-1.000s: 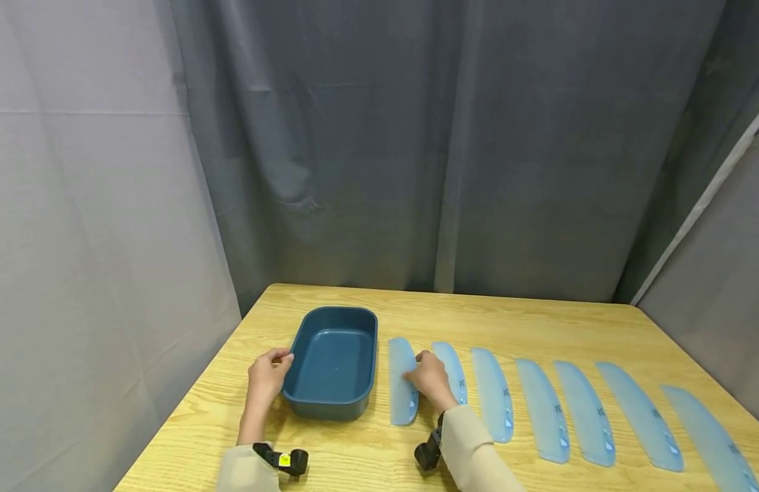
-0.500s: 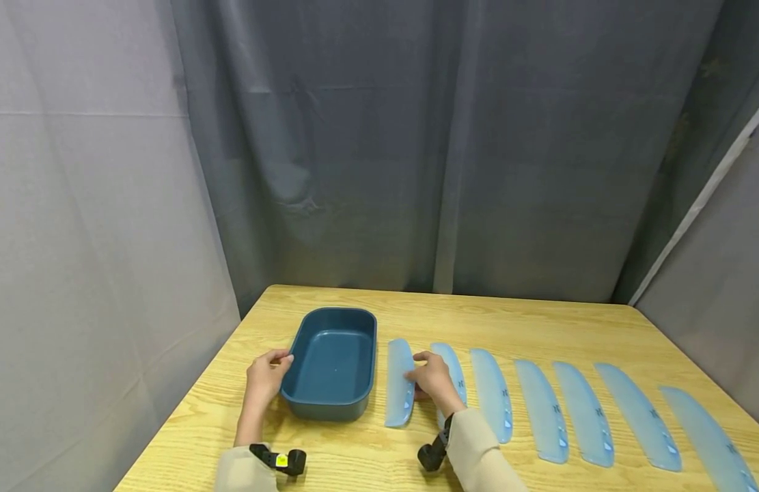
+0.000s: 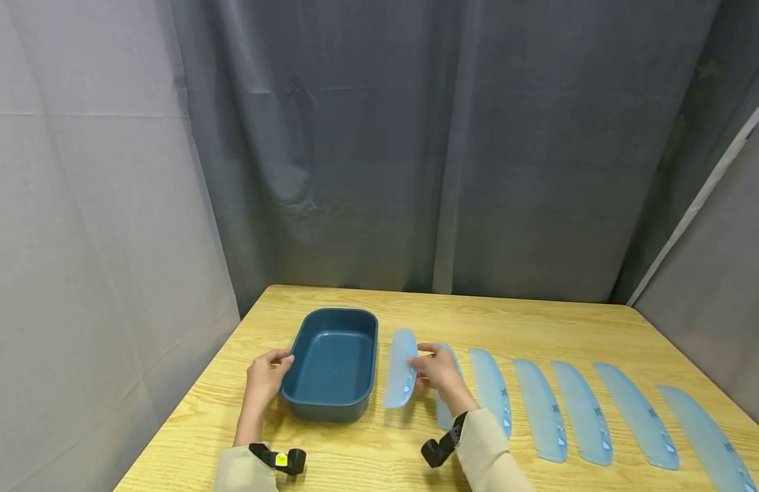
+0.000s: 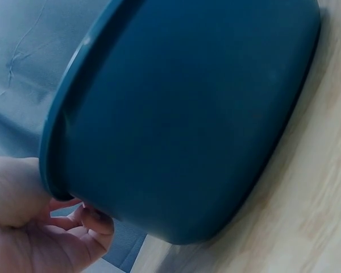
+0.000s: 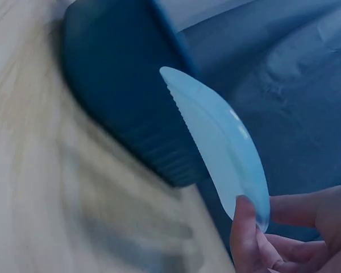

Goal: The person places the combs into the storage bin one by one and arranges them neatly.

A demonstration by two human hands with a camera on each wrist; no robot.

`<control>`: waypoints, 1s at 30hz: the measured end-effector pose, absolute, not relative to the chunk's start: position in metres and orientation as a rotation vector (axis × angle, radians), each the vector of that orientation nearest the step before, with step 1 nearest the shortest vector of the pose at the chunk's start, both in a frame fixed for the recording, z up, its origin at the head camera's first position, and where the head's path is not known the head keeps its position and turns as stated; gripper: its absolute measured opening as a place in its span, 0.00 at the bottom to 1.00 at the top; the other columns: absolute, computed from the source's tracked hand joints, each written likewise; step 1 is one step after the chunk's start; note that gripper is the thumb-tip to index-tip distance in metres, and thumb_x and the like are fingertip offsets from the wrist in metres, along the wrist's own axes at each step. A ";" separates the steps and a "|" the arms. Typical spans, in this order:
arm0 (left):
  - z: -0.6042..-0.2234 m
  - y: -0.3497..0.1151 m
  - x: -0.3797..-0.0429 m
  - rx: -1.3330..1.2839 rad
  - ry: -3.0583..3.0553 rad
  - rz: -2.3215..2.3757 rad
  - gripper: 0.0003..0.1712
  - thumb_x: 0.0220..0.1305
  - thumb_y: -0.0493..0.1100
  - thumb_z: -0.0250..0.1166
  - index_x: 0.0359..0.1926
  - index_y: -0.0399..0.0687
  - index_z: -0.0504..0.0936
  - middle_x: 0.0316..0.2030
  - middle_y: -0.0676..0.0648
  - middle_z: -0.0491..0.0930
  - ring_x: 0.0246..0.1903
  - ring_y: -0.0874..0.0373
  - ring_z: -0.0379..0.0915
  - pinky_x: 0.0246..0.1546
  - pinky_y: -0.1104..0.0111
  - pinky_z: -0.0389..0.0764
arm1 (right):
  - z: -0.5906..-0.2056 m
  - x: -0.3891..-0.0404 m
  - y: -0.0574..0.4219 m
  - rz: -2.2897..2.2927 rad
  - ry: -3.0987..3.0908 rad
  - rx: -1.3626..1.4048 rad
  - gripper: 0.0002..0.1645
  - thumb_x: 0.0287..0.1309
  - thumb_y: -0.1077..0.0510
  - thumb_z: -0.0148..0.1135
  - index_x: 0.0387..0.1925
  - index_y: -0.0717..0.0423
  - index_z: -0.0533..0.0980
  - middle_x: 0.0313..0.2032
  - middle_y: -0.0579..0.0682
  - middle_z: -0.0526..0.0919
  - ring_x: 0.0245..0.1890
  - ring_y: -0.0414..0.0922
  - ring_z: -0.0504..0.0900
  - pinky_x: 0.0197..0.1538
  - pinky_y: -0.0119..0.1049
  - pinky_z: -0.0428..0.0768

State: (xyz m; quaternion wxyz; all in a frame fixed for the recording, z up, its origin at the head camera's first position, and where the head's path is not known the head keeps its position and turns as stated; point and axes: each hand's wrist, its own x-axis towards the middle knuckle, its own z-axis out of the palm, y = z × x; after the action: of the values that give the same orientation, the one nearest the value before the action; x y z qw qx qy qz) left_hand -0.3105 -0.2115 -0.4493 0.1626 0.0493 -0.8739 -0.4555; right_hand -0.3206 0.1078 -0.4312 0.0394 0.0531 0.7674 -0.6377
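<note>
To the far left of your left hand (image 3: 266,377), well apart from it, hangs a light grey curtain (image 3: 90,239). Nearer you than that hand, a black strap (image 3: 281,460) with a yellow label sits on your wrist, above a beige sleeve (image 3: 246,471). Your left thumb and fingers are clamped on the left rim of a dark teal tub (image 3: 326,411), which stands upright on the table (image 3: 508,321) just right of that hand. Beyond both hands hangs a dark grey curtain (image 3: 354,171).

Between the tub and your right hand (image 3: 439,369) is a translucent light-blue comb (image 3: 399,376); its fine-toothed edge looks too soft in the right wrist view to be quite sure of that name. You pinch it between right thumb and fingers along its curved side, raised off the table with its shadow below, the straight edge facing the tub.

A second comb (image 3: 443,413) lies partly hidden behind your right hand and wrist. Farther right of that hand, five more combs (image 3: 541,410) lie flat in a spaced row, dark marks along their curved sides. Well beyond them, at far right, hangs a grey curtain (image 3: 717,253).
</note>
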 end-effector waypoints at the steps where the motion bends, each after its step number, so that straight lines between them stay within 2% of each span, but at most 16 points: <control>1: -0.450 -0.212 -0.311 0.128 -2.479 -1.306 0.17 0.65 0.41 0.62 0.48 0.32 0.83 0.39 0.34 0.84 0.41 0.41 0.81 0.41 0.57 0.81 | -0.428 -0.320 0.107 -1.970 2.347 0.166 0.31 0.62 0.64 0.62 0.66 0.65 0.66 0.34 0.56 0.79 0.24 0.42 0.78 0.31 0.38 0.82; 6: -0.455 -0.214 -0.313 0.042 -2.410 -1.302 0.17 0.63 0.44 0.64 0.44 0.34 0.85 0.34 0.38 0.85 0.34 0.46 0.82 0.34 0.61 0.80 | -0.415 -0.318 0.099 -2.068 2.315 0.175 0.31 0.61 0.62 0.63 0.65 0.63 0.67 0.38 0.57 0.80 0.27 0.42 0.81 0.35 0.38 0.85; 11: -0.450 -0.210 -0.311 0.099 -2.471 -1.310 0.16 0.64 0.41 0.63 0.47 0.33 0.84 0.38 0.36 0.84 0.40 0.43 0.82 0.39 0.60 0.81 | -0.405 -0.314 0.077 -2.120 2.309 0.108 0.32 0.61 0.63 0.63 0.65 0.65 0.67 0.40 0.59 0.81 0.25 0.41 0.80 0.33 0.36 0.84; 16: -0.447 -0.208 -0.310 0.130 -2.525 -1.289 0.17 0.66 0.40 0.62 0.50 0.31 0.82 0.40 0.35 0.84 0.42 0.43 0.80 0.38 0.61 0.80 | -0.401 -0.313 0.050 -2.069 2.376 0.026 0.32 0.60 0.65 0.63 0.65 0.66 0.67 0.40 0.61 0.81 0.24 0.40 0.79 0.32 0.38 0.85; 22: -0.448 -0.209 -0.310 0.127 -2.536 -1.304 0.16 0.67 0.40 0.61 0.50 0.32 0.82 0.41 0.36 0.84 0.43 0.44 0.79 0.40 0.60 0.80 | -0.405 -0.316 0.022 -1.947 2.514 -0.023 0.31 0.58 0.66 0.65 0.62 0.68 0.70 0.35 0.59 0.82 0.20 0.38 0.77 0.26 0.32 0.82; 25: -0.449 -0.209 -0.310 0.116 -2.541 -1.309 0.17 0.67 0.40 0.61 0.50 0.32 0.82 0.40 0.36 0.84 0.43 0.45 0.80 0.39 0.62 0.79 | -0.409 -0.318 0.012 -1.895 2.575 -0.049 0.31 0.58 0.65 0.65 0.62 0.69 0.70 0.33 0.59 0.83 0.18 0.37 0.78 0.26 0.32 0.82; 30: -0.450 -0.208 -0.310 0.086 -2.538 -1.304 0.17 0.66 0.40 0.62 0.51 0.32 0.82 0.41 0.36 0.84 0.44 0.43 0.80 0.42 0.59 0.81 | -0.411 -0.321 0.002 -1.753 2.726 -0.089 0.31 0.57 0.65 0.66 0.61 0.72 0.70 0.23 0.57 0.83 0.14 0.42 0.80 0.24 0.32 0.80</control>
State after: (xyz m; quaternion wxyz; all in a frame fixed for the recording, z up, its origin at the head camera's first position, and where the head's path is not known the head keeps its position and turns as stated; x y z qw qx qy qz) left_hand -0.3103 -0.2085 -0.4501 0.1432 0.0298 -0.8799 -0.4521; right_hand -0.3213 0.0021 -0.4113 -0.0502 -0.0275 0.8396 -0.5401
